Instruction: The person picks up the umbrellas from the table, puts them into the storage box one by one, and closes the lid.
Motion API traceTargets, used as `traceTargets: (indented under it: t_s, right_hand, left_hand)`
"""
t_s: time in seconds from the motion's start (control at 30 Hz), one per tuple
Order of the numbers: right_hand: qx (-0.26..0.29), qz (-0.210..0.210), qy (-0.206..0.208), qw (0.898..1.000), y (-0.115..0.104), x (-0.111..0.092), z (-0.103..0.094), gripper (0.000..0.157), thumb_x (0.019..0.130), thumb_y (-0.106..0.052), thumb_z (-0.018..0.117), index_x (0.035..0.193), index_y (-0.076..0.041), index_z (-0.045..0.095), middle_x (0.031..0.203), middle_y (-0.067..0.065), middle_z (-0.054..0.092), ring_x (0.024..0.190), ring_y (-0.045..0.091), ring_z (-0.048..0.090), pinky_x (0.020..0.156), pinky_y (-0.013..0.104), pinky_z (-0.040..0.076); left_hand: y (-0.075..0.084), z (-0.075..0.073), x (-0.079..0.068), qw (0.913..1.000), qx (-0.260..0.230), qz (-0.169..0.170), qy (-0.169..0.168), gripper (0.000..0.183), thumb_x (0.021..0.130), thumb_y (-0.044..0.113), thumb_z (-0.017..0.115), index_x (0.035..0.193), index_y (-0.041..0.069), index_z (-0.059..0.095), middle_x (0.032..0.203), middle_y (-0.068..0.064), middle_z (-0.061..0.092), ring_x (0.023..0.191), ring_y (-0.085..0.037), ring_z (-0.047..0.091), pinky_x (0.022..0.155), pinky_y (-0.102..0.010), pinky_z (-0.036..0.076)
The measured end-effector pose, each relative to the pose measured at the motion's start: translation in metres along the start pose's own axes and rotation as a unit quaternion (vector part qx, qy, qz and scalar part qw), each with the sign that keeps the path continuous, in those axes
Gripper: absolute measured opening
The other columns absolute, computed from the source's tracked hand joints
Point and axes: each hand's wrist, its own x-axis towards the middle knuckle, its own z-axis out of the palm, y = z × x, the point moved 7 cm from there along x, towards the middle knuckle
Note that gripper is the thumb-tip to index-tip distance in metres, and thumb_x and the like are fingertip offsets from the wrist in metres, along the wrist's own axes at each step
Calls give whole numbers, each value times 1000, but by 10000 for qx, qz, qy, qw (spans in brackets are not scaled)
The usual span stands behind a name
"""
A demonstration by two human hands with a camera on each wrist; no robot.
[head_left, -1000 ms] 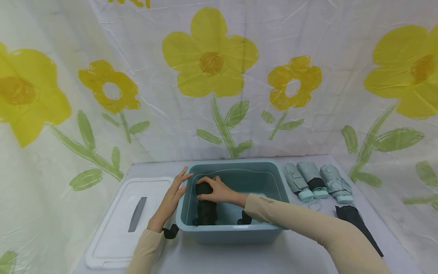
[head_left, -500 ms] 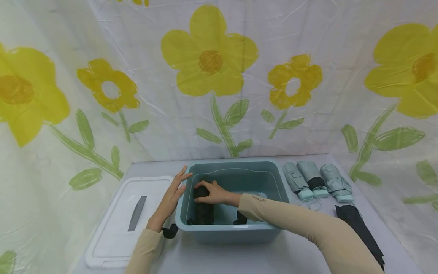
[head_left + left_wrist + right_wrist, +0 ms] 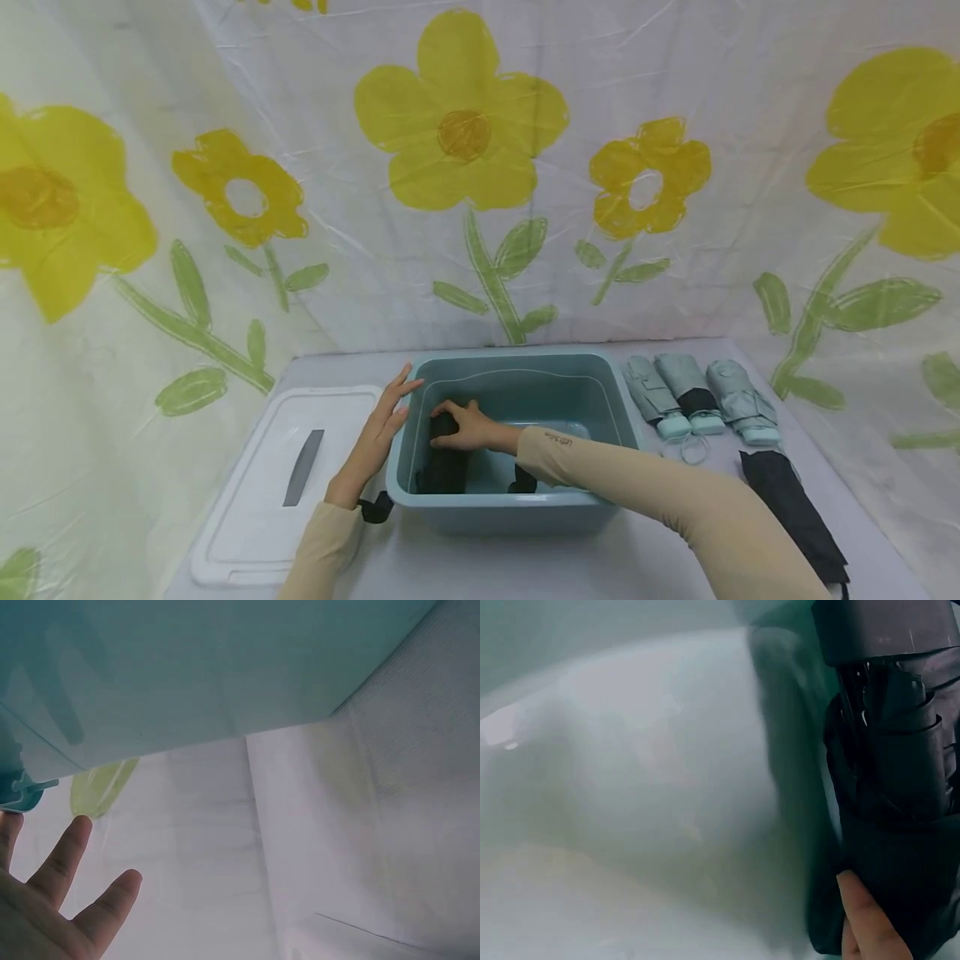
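A black folded umbrella is inside the blue-green plastic bin, along the left wall. My right hand holds its upper part, thumb and fingers curved round it. In the right wrist view, the umbrella shows loosely wrapped cloth and a dark end piece, with fingertips of the right hand against its cloth. My left hand rests at the bin's left rim with fingers spread and fairly straight. The left wrist view shows that hand beside the bin's outer wall.
A white lid with a grey strip lies left of the bin. Right of it are three light blue-green folded umbrellas. A black cloth-like item lies nearer. A flower-printed curtain hangs behind.
My right hand has moved slightly down and left, lowering the umbrella deeper into the bin. The left hand stays at the rim.
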Motion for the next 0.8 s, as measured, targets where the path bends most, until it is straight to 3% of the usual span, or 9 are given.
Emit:
traceTargets:
  t_s: [0.43, 0.7, 0.8]
  right_hand:
    - [23, 216, -232, 9995, 7, 3, -2, 45, 87, -22, 62, 128, -15, 46, 126, 24, 38, 109, 31, 45, 91, 49, 41]
    - [-403, 380, -1118, 9922, 0, 0, -4, 57, 92, -33, 55, 141, -15, 33, 142, 19, 30, 129, 31, 33, 100, 48, 36]
    - [-693, 341, -1435, 9866, -10, -2, -8, 62, 93, -36, 53, 145, -14, 27, 148, 14, 28, 132, 29, 33, 97, 45, 40]
  left_hand:
    - [-2, 0, 0, 10000, -52, -16, 65, 43, 94, -4, 33, 136, -1, 40, 152, -22, 15, 139, -42, 12, 101, -69, 14]
    - [0, 0, 0, 10000, -9, -3, 36, 41, 96, 0, 34, 137, 0, 40, 152, -22, 15, 139, -43, 12, 100, -69, 14]
    - [0, 0, -1, 10000, -2, -37, 37, 41, 96, 2, 34, 137, 0, 40, 152, -22, 15, 138, -44, 12, 100, -70, 14]
